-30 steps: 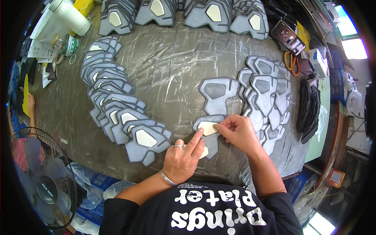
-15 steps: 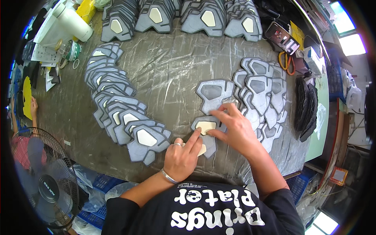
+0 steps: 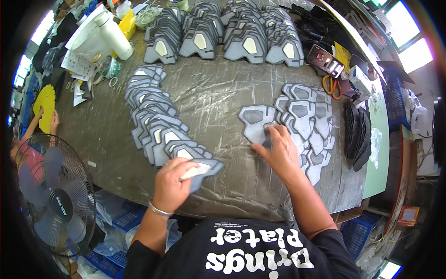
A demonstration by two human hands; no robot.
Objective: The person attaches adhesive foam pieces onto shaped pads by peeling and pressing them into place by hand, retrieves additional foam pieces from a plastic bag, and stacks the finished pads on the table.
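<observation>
My left hand (image 3: 173, 183) is closed on a blue-grey shaped pad (image 3: 200, 182) that carries a cream patch (image 3: 197, 170). It holds this pad, tilted and slightly blurred, over the near end of a curved row of overlapping pads (image 3: 158, 114), several with cream patches. Farther right, my right hand (image 3: 278, 151) has its thumb and fingers apart beside the lower end of a single grey pad (image 3: 256, 122) without a cream patch. Whether the fingertips touch that pad is hard to make out. Just beyond lies a cluster of overlapping plain pads (image 3: 309, 123).
Stacks of patched pads (image 3: 200, 44) line the far edge. Orange-handled scissors (image 3: 331, 87), a phone (image 3: 325, 61) and black pieces (image 3: 357, 135) lie right. A white bottle (image 3: 114, 36) stands far left, a fan (image 3: 55, 200) near left. Another person's hands (image 3: 53, 122) hold a yellow piece.
The patched pad has left the spot before me and moved left in my left hand. My right hand has come off it, beside the single plain pad. The view has shifted slightly.
</observation>
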